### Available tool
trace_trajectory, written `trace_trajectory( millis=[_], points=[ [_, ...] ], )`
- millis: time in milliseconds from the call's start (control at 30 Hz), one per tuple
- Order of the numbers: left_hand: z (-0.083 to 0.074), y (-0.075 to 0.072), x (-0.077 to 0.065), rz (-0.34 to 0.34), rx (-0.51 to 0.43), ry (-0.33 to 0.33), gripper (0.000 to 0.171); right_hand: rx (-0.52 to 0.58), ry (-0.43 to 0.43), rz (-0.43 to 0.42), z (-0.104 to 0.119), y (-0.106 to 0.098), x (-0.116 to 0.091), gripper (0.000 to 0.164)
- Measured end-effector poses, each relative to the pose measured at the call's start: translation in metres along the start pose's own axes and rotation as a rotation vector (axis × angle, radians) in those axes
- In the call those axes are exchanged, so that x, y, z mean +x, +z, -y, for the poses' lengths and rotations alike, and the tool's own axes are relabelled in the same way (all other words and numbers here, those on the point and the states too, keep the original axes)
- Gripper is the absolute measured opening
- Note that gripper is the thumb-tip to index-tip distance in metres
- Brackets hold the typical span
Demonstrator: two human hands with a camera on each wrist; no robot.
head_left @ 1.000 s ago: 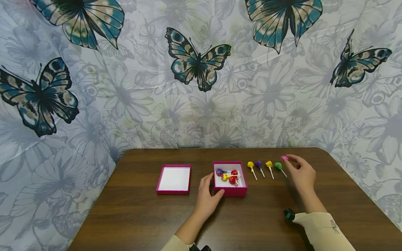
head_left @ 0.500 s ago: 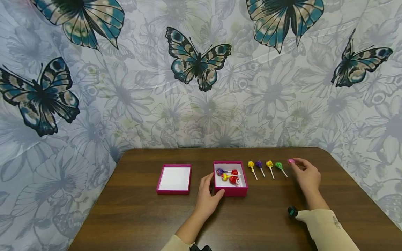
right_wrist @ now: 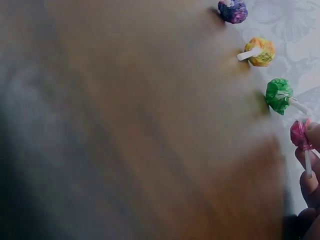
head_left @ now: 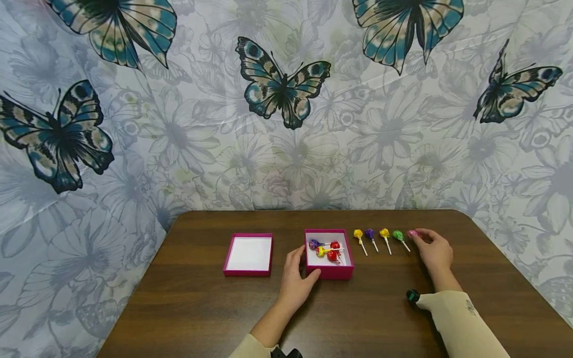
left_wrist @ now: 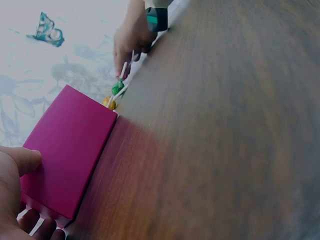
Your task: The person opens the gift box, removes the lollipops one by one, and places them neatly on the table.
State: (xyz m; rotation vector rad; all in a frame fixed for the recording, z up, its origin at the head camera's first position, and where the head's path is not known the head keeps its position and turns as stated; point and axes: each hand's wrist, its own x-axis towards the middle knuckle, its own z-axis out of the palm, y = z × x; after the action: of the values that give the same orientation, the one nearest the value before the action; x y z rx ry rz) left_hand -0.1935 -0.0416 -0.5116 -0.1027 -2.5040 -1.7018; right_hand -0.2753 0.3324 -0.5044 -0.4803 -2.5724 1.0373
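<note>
My right hand (head_left: 435, 252) pinches a pink lollipop (right_wrist: 299, 134) by its wrapped head, its white stick pointing down in the right wrist view. It is just right of a green lollipop (head_left: 398, 235), the end of a row with a yellow (head_left: 384, 233), a purple (head_left: 369, 233) and another yellow lollipop (head_left: 358, 234). My left hand (head_left: 296, 281) holds the near left corner of an uncovered magenta box (head_left: 330, 272), thumb on the front wall (left_wrist: 75, 150) and fingers along the left side. Several lollipops, red, yellow and purple (head_left: 314, 244), lie inside the box.
A magenta box lid (head_left: 247, 254) lies with its white inside up, left of the box. All stands on a brown wooden table (head_left: 201, 308) with a butterfly-patterned cloth (head_left: 286, 164) hanging behind its far edge.
The right hand, pinching the pink lollipop, moved right and slightly down, then a little back left beside the green lollipop. My left hand stays on the box.
</note>
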Motion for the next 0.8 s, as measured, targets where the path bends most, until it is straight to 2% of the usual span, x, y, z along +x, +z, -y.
trace_trajectory(
  millis=[200,467,800],
  points=[
    [0.0014,-0.0001,0.0010,0.000,0.006,0.015,0.070,-0.004,-0.007,-0.014,-0.0014,0.0016,-0.0003,0.044],
    [0.0027,0.0001,0.0015,0.011,0.014,0.018,0.070,-0.078,-0.031,0.004,-0.0050,0.0040,-0.0014,0.043],
    [0.0025,0.0007,0.0009,0.004,0.013,0.026,0.070,-0.081,-0.031,-0.003,-0.0087,0.0077,-0.0026,0.044]
  ],
)
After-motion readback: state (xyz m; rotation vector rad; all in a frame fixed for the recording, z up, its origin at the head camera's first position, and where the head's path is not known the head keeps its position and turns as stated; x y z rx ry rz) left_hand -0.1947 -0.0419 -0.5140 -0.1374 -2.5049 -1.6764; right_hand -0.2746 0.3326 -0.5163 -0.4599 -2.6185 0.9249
